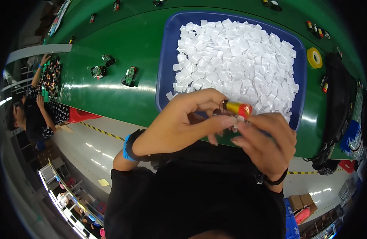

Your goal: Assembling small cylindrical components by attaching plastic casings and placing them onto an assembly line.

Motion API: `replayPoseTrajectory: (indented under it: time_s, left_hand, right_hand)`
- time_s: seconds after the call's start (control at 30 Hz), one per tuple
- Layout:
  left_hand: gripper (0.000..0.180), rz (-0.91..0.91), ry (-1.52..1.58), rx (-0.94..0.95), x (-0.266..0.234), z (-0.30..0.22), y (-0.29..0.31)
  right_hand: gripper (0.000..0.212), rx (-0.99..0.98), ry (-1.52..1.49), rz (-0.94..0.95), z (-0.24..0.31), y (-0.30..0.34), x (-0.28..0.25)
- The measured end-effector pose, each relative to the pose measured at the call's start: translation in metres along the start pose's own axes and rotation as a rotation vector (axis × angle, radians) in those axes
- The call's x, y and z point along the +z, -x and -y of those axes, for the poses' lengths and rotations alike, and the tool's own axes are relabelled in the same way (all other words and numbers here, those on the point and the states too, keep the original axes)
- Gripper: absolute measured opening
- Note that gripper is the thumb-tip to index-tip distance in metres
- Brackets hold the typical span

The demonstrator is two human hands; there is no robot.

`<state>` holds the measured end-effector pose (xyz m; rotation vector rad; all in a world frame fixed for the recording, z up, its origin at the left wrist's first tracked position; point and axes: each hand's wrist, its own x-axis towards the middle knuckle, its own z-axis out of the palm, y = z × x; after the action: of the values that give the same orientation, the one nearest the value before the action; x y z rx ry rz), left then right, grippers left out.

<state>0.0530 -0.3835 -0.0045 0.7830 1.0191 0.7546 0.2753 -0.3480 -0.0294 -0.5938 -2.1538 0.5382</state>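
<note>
The person's left hand [193,119] curls round a small red-and-gold cylinder [238,107], its thumb and fingers drawn together in a pinch near the cylinder's darker end, so the red end points out to the right and most of the barrel stays uncovered, probably to leave room for the other hand. The right hand [273,141] comes in from the opposite side, fingers bent and tips gathered by the left thumb, where a small pale bit [235,126] shows; blur hides whether those tips pinch it or merely touch. Both hands meet just above the near rim of a blue tray [162,71], which seems set square before the person so that its heap of white pieces [235,59] lies within short reach. The tray rests on the green bench [139,36]. To its left, a small circuit board [130,75] lies apart from the heap, perhaps to avoid getting buried. Right of the tray, a yellow tape roll [314,58] lies flat, which likely keeps it from rolling, beside a black bag [335,91].
</note>
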Motion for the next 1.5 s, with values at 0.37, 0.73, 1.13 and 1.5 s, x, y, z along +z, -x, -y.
replayPoseTrajectory:
  time_s: [0.37,0.73,1.13,1.5]
  left_hand:
    - [0.035,-0.092,-0.213,0.130,0.012,0.005,-0.013]
    - [0.032,-0.195,-0.261,0.129,0.009,0.019,-0.018]
    - [0.026,-0.241,-0.756,0.441,0.018,0.012,-0.023]
    - [0.015,-0.273,-0.885,0.311,0.032,0.012,-0.020]
  right_hand:
    - [0.026,0.310,-0.174,-0.073,-0.019,0.003,0.004]
    - [0.022,0.340,-0.144,-0.017,-0.025,0.008,0.003]
    - [0.032,0.463,-0.022,0.010,-0.019,-0.007,-0.012]
    - [0.034,0.303,-0.063,-0.124,-0.019,0.004,0.006]
